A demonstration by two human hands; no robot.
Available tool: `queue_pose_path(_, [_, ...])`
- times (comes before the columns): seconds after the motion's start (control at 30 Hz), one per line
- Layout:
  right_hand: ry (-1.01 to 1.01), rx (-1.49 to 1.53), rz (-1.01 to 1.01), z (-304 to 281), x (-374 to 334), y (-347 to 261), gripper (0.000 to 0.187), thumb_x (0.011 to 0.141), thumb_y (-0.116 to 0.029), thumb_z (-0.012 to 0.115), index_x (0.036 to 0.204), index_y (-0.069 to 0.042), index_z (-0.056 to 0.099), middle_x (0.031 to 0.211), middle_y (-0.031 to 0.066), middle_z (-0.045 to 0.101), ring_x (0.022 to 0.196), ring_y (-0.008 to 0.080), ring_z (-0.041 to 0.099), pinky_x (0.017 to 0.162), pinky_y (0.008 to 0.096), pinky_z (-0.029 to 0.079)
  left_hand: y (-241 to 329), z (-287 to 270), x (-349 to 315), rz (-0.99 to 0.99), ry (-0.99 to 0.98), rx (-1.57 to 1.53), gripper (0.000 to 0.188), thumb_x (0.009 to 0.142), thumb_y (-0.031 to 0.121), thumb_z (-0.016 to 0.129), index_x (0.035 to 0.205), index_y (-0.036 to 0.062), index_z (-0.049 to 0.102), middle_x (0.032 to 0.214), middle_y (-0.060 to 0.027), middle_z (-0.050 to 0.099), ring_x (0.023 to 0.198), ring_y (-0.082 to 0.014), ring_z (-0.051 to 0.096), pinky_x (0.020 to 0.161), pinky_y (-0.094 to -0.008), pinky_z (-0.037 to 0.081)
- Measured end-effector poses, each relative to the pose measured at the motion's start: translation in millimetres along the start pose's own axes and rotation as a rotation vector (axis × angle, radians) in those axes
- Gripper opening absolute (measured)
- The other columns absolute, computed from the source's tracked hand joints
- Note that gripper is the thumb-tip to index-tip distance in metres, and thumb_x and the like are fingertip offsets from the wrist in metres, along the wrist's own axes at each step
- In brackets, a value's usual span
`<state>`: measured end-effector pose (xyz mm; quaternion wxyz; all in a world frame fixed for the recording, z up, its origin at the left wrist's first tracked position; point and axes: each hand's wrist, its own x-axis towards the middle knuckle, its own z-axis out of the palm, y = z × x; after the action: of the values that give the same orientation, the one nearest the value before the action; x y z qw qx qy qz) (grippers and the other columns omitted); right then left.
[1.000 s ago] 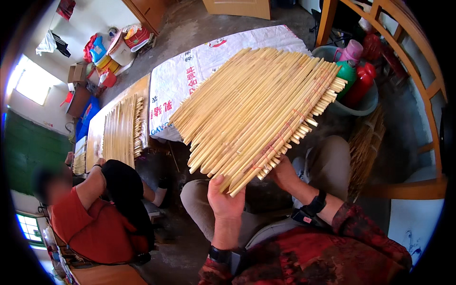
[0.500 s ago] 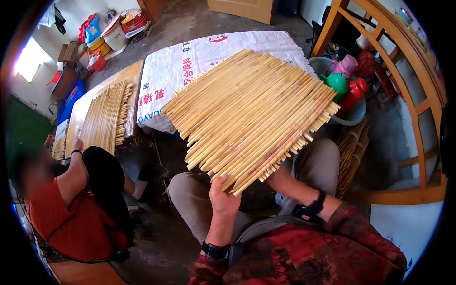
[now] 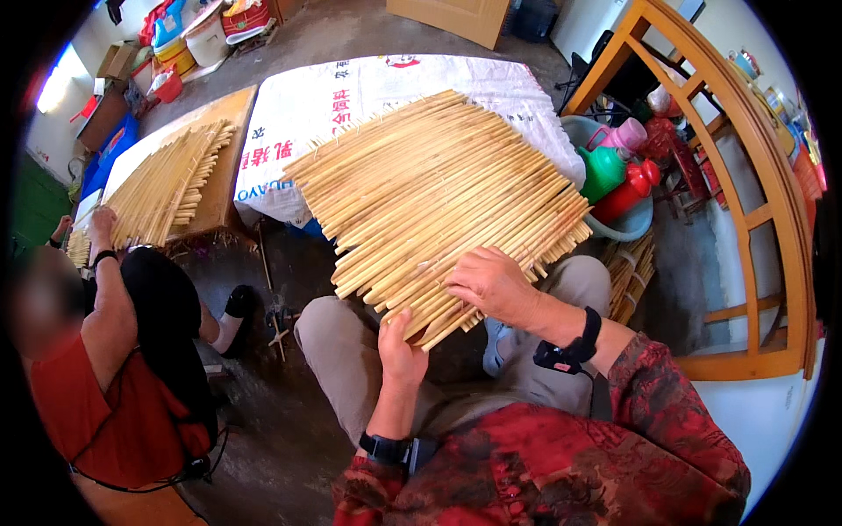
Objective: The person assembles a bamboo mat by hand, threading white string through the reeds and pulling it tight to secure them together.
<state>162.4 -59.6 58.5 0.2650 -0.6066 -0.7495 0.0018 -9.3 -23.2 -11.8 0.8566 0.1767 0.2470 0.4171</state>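
Observation:
A large mat of pale straw-coloured sticks (image 3: 421,193), bound side by side with thread, slopes from the covered table toward my lap. My left hand (image 3: 403,358) grips its near corner, thumb on top and the other fingers underneath. On the mat's upper face, near that corner, rests my right hand (image 3: 493,285). Its fingers are bent and drawn together against the sticks; whatever they pinch is too small to make out. The stick ends along the right and near edges are uneven.
White printed sheeting (image 3: 298,96) covers the table under the mat. To the right, a basin (image 3: 645,221) holds red and green flasks beside a wooden frame (image 3: 781,237). A stick bundle (image 3: 631,276) lies below. At left, a co-worker (image 3: 114,351) handles another stick mat (image 3: 167,184).
My right hand has come from beneath the mat onto its upper face. My left hand keeps its corner grip. The co-worker's mat and hand have shifted in view.

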Motion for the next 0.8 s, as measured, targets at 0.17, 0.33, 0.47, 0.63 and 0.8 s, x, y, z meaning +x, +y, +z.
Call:
queue_pose_path(0.17, [-0.030,0.043,0.038,16,-1,3,0.011,0.073,-0.018,0.065,0.079,-0.009,0.063,0.072,0.0035,0.054,0.073,0.0222,0.054,0.065,0.0329,0.041,-1,3,0,0.008,0.008,0.049,0.038,0.090,0.018,0.049,0.121,-0.0021,0.042,0.116,-0.0163,0.053,0.103,-0.0272,0.056,0.088,-0.0418,0.047])
queue_pose_path(0.33, [0.031,0.298,0.135,30,1,1,0.010,0.074,-0.013,0.064,0.079,-0.005,0.061,0.073,0.0063,0.055,0.070,0.0240,0.054,0.064,0.0320,0.041,0,2,0,0.024,0.033,0.040,0.036,0.089,0.014,0.048,0.121,-0.0016,0.043,0.114,-0.0156,0.054,0.101,-0.0267,0.057,0.087,-0.0410,0.047])
queue_pose_path(0.47, [0.125,0.440,0.285,29,-4,-7,0.007,0.077,-0.009,0.063,0.080,-0.002,0.060,0.072,0.0078,0.053,0.068,0.0208,0.053,0.062,0.0290,0.041,3,4,0,0.003,0.052,0.060,0.034,0.089,0.011,0.048,0.119,-0.0024,0.045,0.112,-0.0136,0.055,0.099,-0.0243,0.057,0.085,-0.0377,0.047])
queue_pose_path(0.63, [0.171,0.514,0.367,23,-5,-14,0.008,0.078,-0.007,0.062,0.082,-0.001,0.058,0.073,0.0092,0.053,0.068,0.0223,0.053,0.062,0.0289,0.042,5,3,0,-0.012,0.028,0.064,0.034,0.087,0.011,0.049,0.118,-0.0038,0.046,0.112,-0.0140,0.055,0.100,-0.0248,0.057,0.085,-0.0375,0.047])
queue_pose_path(0.8, [0.041,0.403,0.283,12,-3,3,0.014,0.077,-0.014,0.063,0.083,-0.002,0.059,0.077,0.0099,0.052,0.069,0.0242,0.052,0.064,0.0305,0.043,4,-2,1,-0.010,0.046,0.014,0.034,0.087,0.009,0.049,0.118,-0.0049,0.046,0.111,-0.0145,0.056,0.099,-0.0249,0.057,0.086,-0.0376,0.047])
